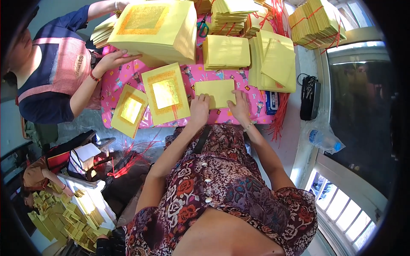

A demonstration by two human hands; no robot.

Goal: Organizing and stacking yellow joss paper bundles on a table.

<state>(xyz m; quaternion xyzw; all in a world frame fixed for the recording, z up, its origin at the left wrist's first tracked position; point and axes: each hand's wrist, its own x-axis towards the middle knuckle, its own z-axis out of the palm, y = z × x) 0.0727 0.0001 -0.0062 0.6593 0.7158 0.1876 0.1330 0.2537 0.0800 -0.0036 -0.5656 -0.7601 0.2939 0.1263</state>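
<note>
In front of me a yellow rectangular paper (217,90) lies on the pink patterned table cover; I cannot tell whether it is one sheet or a thin pile. My left hand (200,109) holds its lower left side, fingers together and bent on the paper. At its right edge is my right hand (240,106), thumb on top and fingers along the side. To the left lie a large yellow sheet with a gold square (165,91) and a smaller gold-square sheet (130,112). A stack of folded yellow paper (226,52) stands just beyond my hands.
Across the left side, a person in a checked apron (64,64) handles a big yellow paper block (156,32). Green-handled scissors (203,28), fanned yellow paper (275,64) and red strings (279,113) are nearby. On the right ledge are a black case (310,100) and a plastic bottle (324,141).
</note>
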